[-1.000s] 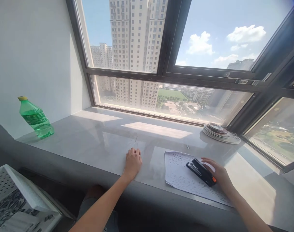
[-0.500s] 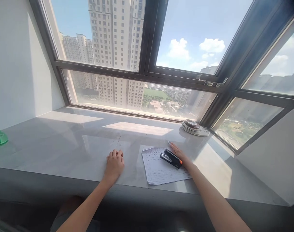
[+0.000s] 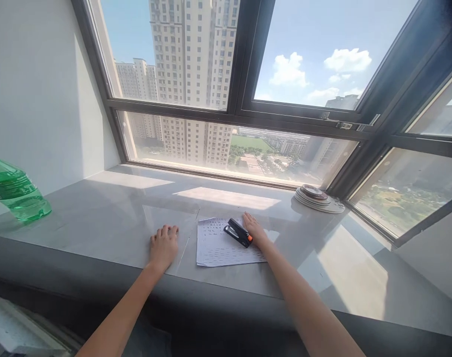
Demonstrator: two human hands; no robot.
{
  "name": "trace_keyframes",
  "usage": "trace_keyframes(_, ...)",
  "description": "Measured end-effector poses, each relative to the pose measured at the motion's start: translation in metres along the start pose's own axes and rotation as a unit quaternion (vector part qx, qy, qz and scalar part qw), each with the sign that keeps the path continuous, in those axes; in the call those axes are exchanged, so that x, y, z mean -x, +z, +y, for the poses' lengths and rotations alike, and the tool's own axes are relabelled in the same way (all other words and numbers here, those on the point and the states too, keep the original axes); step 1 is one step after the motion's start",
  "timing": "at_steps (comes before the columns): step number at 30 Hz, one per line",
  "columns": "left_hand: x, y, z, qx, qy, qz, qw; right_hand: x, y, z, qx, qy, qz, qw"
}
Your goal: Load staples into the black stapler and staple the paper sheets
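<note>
Sheets of paper (image 3: 214,255) with handwriting and printed lines lie on the grey windowsill ledge (image 3: 99,228). A black stapler (image 3: 238,233) with an orange end rests slantwise on top of them. At the papers' right edge lies my right hand (image 3: 254,230), fingers stretched out together beside the stapler; its underside is hidden. To the left of the papers, my left hand (image 3: 164,247) rests palm down on the bare ledge. Its fingers are loosely bent and slightly apart, with nothing seen in them.
A green plastic bottle (image 3: 19,191) with liquid stands tilted in view at the far left. Stacked plates or discs (image 3: 315,198) sit in the back right corner by the window frame (image 3: 233,121). Sunlit patches cross the ledge, whose front edge runs below my hands.
The papers and stapler have shifted left along the ledge with my right hand. My left hand has also moved left. The view has turned leftward, showing more of the green bottle.
</note>
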State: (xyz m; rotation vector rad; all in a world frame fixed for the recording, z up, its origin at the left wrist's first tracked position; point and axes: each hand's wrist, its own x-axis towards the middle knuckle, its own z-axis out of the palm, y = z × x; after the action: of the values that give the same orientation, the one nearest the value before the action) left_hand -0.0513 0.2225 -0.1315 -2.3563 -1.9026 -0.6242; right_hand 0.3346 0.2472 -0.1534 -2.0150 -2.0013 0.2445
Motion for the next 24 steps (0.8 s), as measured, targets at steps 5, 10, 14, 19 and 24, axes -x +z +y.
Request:
trace_keyframes(5, -0.006, 0.004, -0.024, 0.149, -0.097, 0.047, 0.983, -0.042, 0.034, -0.098, 0.001, -0.064, -0.012, 0.998)
trace_keyframes(10, -0.009, 0.0, -0.043, 0.302, -0.235, 0.143, 0.913, -0.061, 0.05, -0.153, 0.001, -0.104, -0.014, 0.995)
trace_keyframes(14, -0.007, 0.0, -0.051, 0.353, -0.244, 0.15, 0.891, -0.052, 0.047, -0.154, 0.01, -0.108, -0.01, 0.994)
trace_keyframes(19, -0.008, 0.001, -0.049, 0.359, -0.257, 0.148, 0.885, -0.019, 0.038, -0.134, 0.029, -0.078, -0.004, 0.996)
trace_keyframes(24, -0.009, 0.0, -0.046, 0.335, -0.229, 0.137, 0.904, 0.017, 0.026, -0.089, 0.057, -0.01, 0.031, 0.998)
